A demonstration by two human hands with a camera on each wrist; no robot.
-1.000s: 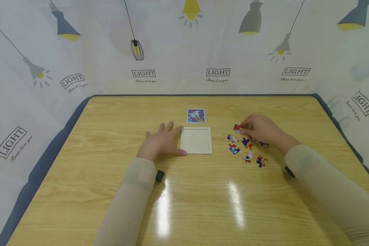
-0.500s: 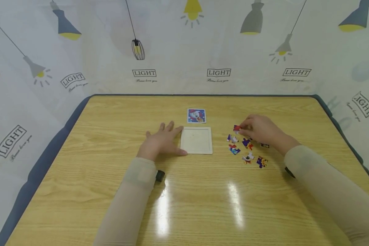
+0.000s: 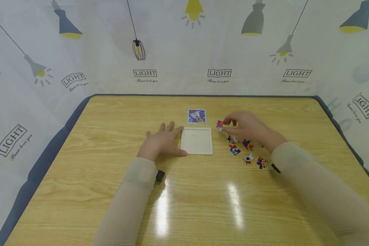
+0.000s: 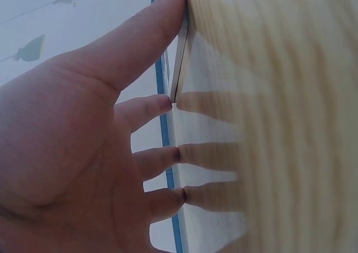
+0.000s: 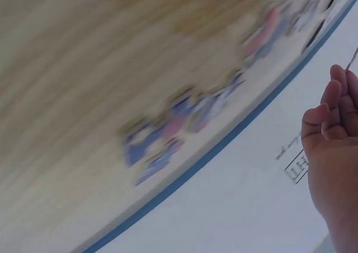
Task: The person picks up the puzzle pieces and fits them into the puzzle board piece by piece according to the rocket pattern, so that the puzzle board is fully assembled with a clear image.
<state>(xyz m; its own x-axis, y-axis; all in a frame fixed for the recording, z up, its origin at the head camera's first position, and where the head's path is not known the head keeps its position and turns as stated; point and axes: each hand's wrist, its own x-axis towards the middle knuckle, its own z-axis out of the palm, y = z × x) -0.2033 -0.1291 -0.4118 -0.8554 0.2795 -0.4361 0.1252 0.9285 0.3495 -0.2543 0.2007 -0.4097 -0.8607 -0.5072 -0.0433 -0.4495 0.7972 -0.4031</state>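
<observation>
My right hand (image 3: 246,127) pinches a red and purple jigsaw piece (image 3: 220,125) between thumb and fingers, just right of a white puzzle tray (image 3: 196,141). Spread on the table, my left hand (image 3: 160,141) touches the tray's left edge with index finger and thumb. In the left wrist view the thumb (image 4: 142,37) lies along that edge. Loose jigsaw pieces, among them a white one with an eye (image 3: 248,158) and a purple and yellow one (image 3: 262,163), lie below my right hand. The right wrist view shows blurred pieces (image 5: 148,144) on the wood.
Behind the tray lies a square picture card (image 3: 196,116) with a white cartoon figure on blue. The wooden table (image 3: 196,198) ends at a dark blue edge against a white wall covering (image 3: 178,51) printed with lamps.
My right hand has moved left with the jigsaw piece, from above the loose pieces toward the tray. The left hand keeps its place at the tray's edge.
</observation>
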